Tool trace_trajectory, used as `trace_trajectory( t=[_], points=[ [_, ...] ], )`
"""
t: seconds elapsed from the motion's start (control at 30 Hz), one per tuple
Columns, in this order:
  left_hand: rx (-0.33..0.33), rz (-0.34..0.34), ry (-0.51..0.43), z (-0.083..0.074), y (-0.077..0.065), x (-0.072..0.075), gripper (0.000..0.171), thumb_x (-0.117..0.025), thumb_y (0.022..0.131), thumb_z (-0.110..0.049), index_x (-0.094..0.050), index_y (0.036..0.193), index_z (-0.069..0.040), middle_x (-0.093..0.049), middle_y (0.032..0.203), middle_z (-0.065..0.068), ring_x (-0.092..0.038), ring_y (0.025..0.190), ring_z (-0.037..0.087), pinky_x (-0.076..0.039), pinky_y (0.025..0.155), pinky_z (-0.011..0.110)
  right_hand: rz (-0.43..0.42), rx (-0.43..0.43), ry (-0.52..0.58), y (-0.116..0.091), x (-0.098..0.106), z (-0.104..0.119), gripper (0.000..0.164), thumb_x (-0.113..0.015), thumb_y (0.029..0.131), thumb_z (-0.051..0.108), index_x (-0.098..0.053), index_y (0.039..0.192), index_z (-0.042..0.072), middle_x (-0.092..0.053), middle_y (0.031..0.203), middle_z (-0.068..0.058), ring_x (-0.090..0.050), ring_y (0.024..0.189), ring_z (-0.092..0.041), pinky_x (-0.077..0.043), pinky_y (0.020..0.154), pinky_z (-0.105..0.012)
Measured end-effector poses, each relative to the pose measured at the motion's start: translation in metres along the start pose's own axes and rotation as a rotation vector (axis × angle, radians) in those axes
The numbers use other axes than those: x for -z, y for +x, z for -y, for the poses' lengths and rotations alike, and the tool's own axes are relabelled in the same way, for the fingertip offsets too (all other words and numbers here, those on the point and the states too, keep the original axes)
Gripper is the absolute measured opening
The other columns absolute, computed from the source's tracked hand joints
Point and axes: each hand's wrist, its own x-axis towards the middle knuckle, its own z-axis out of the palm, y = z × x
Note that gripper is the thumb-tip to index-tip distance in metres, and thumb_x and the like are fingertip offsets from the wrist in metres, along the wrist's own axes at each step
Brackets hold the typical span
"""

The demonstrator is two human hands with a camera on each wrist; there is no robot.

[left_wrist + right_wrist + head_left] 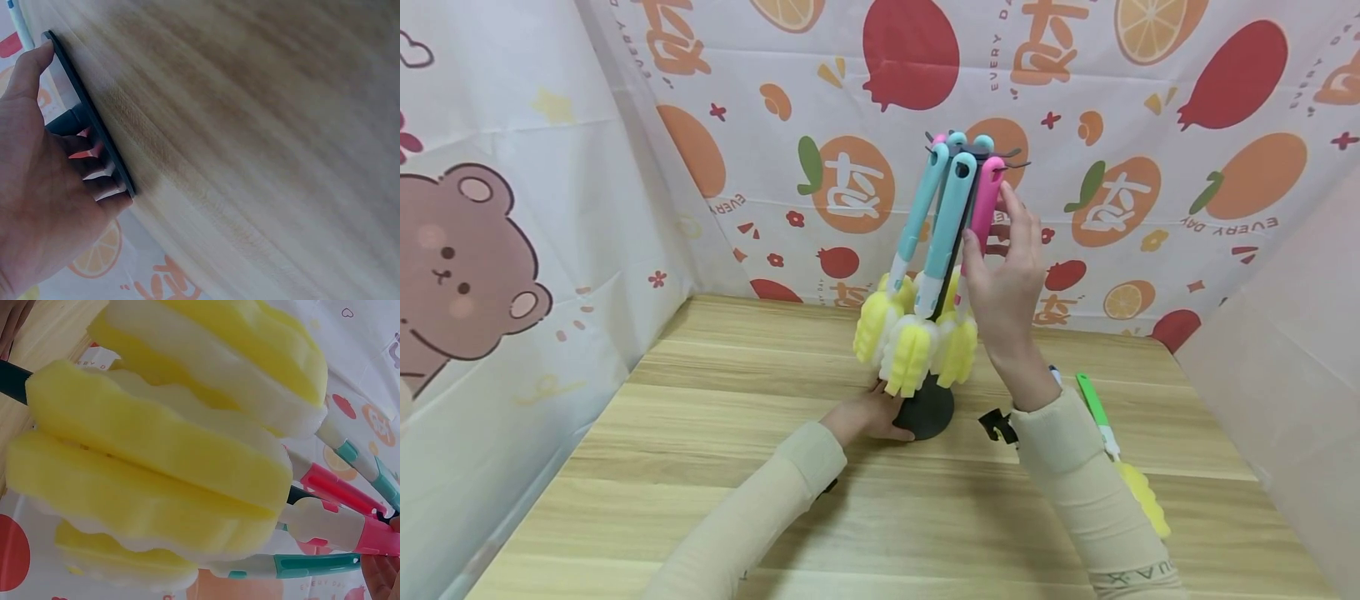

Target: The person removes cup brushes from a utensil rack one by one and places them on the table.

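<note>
A black stand with a round base (931, 412) rises from the table, with several sponge cup brushes hanging from hooks at its top. The brushes have turquoise handles (951, 221) or pink ones, and yellow-and-white sponge heads (910, 354) that hang low. My left hand (880, 412) grips the base; in the left wrist view its thumb and fingers (115, 201) span the disc's edge. Up near the hooks, my right hand (1011, 283) holds the pink-handled brush (987, 204) between thumb and fingers. Sponge heads fill the right wrist view, with the fingertips (378, 578) at its right edge.
On the wooden table (700, 433), a green-handled sponge brush (1093, 404) lies to the right, partly behind my right forearm. Another handle end (1055, 375) peeks out beside that forearm. Printed fabric (850, 100) hangs behind the table and at its sides.
</note>
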Motion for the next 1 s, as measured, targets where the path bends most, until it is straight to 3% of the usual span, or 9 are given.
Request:
trace_trajectory(
  t=[0.37,0.73,1.0],
  points=[
    [-0.016,-0.015,-0.008,-0.001,-0.003,0.001,0.092,-0.054,0.086,-0.055,-0.009,0.147,-0.002,-0.010,0.151,0.014,-0.002,0.136,0.032,-0.009,0.108,0.041,0.012,-0.002,0.016,0.002,0.005,0.004,0.051,-0.066,0.085,0.010,-0.048,0.131,0.002,-0.055,0.117,-0.011,-0.058,0.087,-0.019,-0.051,0.075,-0.034],
    [-0.027,-0.039,-0.020,0.000,-0.002,0.002,0.090,-0.057,0.085,-0.053,-0.014,0.147,-0.003,-0.012,0.151,0.011,-0.003,0.136,0.030,-0.011,0.108,0.042,0.013,0.009,0.017,0.004,0.009,0.005,0.052,-0.068,0.083,0.006,-0.049,0.131,0.003,-0.056,0.114,-0.010,-0.059,0.085,-0.017,-0.050,0.073,-0.030],
    [-0.027,-0.043,-0.047,0.001,-0.002,0.001,0.092,-0.059,0.085,-0.052,-0.012,0.147,-0.003,-0.010,0.151,0.013,-0.005,0.136,0.032,-0.012,0.108,0.044,0.018,0.022,0.035,0.004,0.014,0.006,0.051,-0.068,0.082,0.004,-0.050,0.129,0.002,-0.056,0.113,-0.011,-0.059,0.085,-0.018,-0.052,0.072,-0.037]
  ],
)
